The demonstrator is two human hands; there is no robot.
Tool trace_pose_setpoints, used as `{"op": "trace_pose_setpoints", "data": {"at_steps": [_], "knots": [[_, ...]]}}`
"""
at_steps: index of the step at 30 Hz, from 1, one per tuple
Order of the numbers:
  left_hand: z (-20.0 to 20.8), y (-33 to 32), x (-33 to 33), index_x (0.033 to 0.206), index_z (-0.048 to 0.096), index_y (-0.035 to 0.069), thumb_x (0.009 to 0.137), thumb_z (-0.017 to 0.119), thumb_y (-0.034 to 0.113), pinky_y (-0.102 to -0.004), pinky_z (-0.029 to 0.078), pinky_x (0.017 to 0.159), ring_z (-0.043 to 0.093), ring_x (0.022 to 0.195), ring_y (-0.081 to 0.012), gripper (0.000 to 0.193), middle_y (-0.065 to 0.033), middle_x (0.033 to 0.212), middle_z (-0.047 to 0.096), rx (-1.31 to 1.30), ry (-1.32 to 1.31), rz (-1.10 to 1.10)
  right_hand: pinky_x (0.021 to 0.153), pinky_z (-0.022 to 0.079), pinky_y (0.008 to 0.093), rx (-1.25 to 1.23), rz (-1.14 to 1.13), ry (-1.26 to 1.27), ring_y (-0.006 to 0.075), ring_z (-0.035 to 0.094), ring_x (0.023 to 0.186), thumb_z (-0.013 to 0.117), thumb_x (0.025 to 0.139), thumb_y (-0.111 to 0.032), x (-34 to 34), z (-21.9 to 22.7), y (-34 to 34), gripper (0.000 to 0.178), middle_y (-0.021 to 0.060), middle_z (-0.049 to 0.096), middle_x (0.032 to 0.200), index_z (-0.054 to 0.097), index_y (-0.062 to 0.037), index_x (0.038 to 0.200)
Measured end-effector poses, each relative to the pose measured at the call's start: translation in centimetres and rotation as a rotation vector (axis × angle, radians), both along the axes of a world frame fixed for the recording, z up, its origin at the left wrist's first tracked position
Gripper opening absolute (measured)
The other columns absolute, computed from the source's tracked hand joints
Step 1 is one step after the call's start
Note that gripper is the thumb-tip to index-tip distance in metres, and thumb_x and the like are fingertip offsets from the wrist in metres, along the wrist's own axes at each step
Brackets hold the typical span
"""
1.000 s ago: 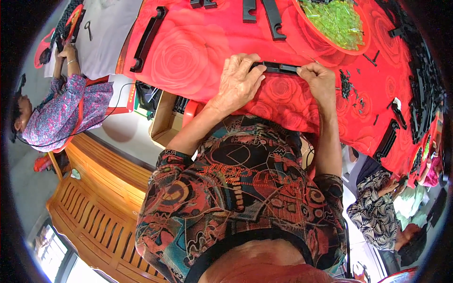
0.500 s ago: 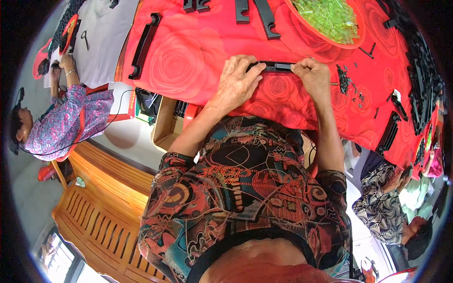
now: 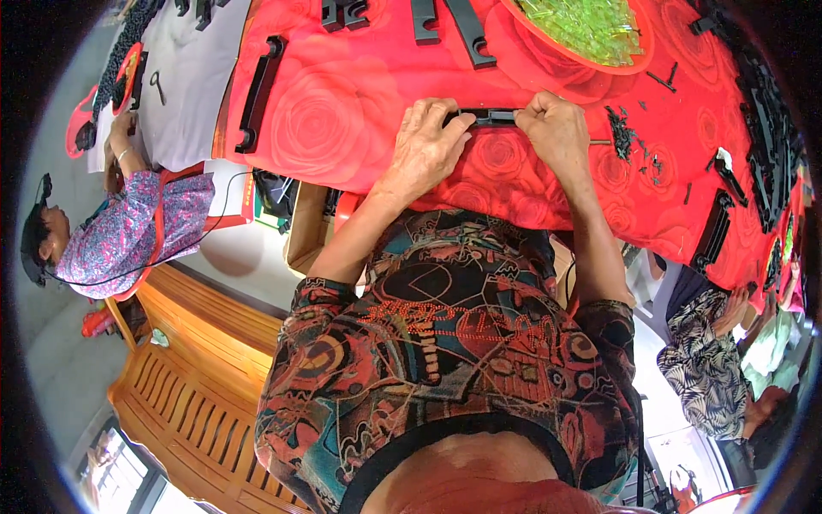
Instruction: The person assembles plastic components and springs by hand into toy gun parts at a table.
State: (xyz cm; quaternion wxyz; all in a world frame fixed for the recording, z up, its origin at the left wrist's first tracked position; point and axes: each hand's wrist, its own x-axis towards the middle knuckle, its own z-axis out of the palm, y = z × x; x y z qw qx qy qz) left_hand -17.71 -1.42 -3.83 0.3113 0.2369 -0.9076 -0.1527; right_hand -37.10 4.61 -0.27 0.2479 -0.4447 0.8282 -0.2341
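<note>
Both of my hands hold a long black plastic bar (image 3: pixel 494 117) level above the red cloth. My left hand (image 3: pixel 426 144) is closed round its left end, thumb along the near side. At the other end, my right hand (image 3: pixel 555 130) pinches with curled fingers that hide the tip of the bar. A similar black bar with notched ends (image 3: pixel 260 96) lies to the left of my hands. Small loose black pieces (image 3: pixel 621 135) are scattered to the right, beside a thin rod (image 3: pixel 599 142) whose end is close to my right hand.
An orange-red bowl (image 3: pixel 591 64) of clear green pieces stands at the far right of the red-clothed table (image 3: pixel 321 120). Black bars (image 3: pixel 467 34) lie at the back; a pile of black parts (image 3: pixel 771 146) lines the right edge. People sit left and right. A wooden bench (image 3: pixel 193 403) stands behind left.
My right hand has shifted slightly left along the bar, and both hands keep hold of it. The whole view has shifted a little. The person at the left has moved an arm slightly.
</note>
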Motion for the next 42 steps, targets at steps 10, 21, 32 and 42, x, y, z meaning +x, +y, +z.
{"op": "trace_pose_setpoints", "data": {"at_steps": [10, 21, 32, 42], "knots": [[0.3, -0.3, -0.5, 0.104, 0.063, 0.011, 0.071, 0.068, 0.009, -0.0404, 0.044, 0.081, 0.052, 0.094, -0.0293, 0.033, -0.0110, 0.100, 0.055, -0.033, -0.120, -0.027, 0.065, 0.048, 0.0452, 0.005, 0.038, 0.049, 0.0341, 0.063, 0.072, 0.065, 0.069, -0.026, 0.3, 0.0, -0.1, 0.022, 0.0177, 0.063, 0.071, 0.061, -0.0037, 0.072], [-0.3, -1.5, -1.2, 0.104, 0.065, 0.019, 0.074, 0.063, 0.014, -0.0405, 0.042, 0.072, 0.052, 0.088, -0.0255, 0.031, -0.0073, 0.091, 0.056, -0.088, -0.162, -0.104, 0.064, 0.047, 0.0446, -0.024, 0.016, 0.045, 0.0341, 0.063, 0.071, 0.064, 0.070, -0.025, 0.5, 0.1, -0.1, 0.023, 0.0169, 0.063, 0.070, 0.059, -0.0036, 0.071], [0.6, -1.8, -1.7, 0.104, 0.064, 0.012, 0.072, 0.061, 0.009, -0.0399, 0.046, 0.074, 0.053, 0.087, -0.0272, 0.033, -0.0085, 0.090, 0.054, -0.026, -0.290, -0.213, 0.065, 0.048, 0.0463, 0.017, 0.051, 0.167, 0.0353, 0.063, 0.073, 0.065, 0.075, -0.029, 0.8, -0.2, 0.6, 0.026, 0.0179, 0.063, 0.072, 0.060, -0.0030, 0.072], [0.6, -2.6, -2.1, 0.100, 0.065, 0.012, 0.070, 0.061, 0.011, -0.0413, 0.045, 0.077, 0.053, 0.091, -0.0286, 0.030, -0.0102, 0.090, 0.055, 0.061, -0.280, -0.275, 0.066, 0.050, 0.0468, 0.072, 0.065, 0.280, 0.0376, 0.064, 0.076, 0.065, 0.074, -0.030, 1.3, 0.8, 0.1, 0.031, 0.0224, 0.064, 0.076, 0.065, 0.0001, 0.079]]}}
